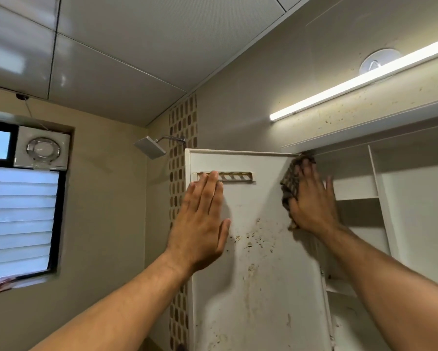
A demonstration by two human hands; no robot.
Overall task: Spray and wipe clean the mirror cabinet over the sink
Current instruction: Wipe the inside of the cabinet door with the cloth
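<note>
My two bare forearms, left (116, 300) and right (395, 287), rise from the lower edge of the view toward the open cabinet door (258, 274). My left hand (200, 224) lies flat against the door's inner face, fingers straight and together, gripping nothing; its fingertips overlap the left end of a slotted rack (234, 176) fixed near the door's top. My right hand (311, 198) is likewise flat, fingers spread, pressing a dark checked cloth (290, 183) against the door's upper right edge, just below the top corner where the door meets the cabinet body (415, 211). The cloth shows past the hand on its left side; the rest is hidden beneath the palm. The door's inner face carries brown specks and streaks, thickest between and below my hands. To the right, the cabinet stands open, showing white shelves (357, 197) and an upright divider. Above it, a lit tube lamp (359, 79) runs along a speckled wall, with a round wall hook (378, 62) just above the lamp. Left of the door are a mosaic tile strip (183, 122), a square shower head (149, 147), an exhaust fan (42, 149) and a louvred window (20, 219).
</note>
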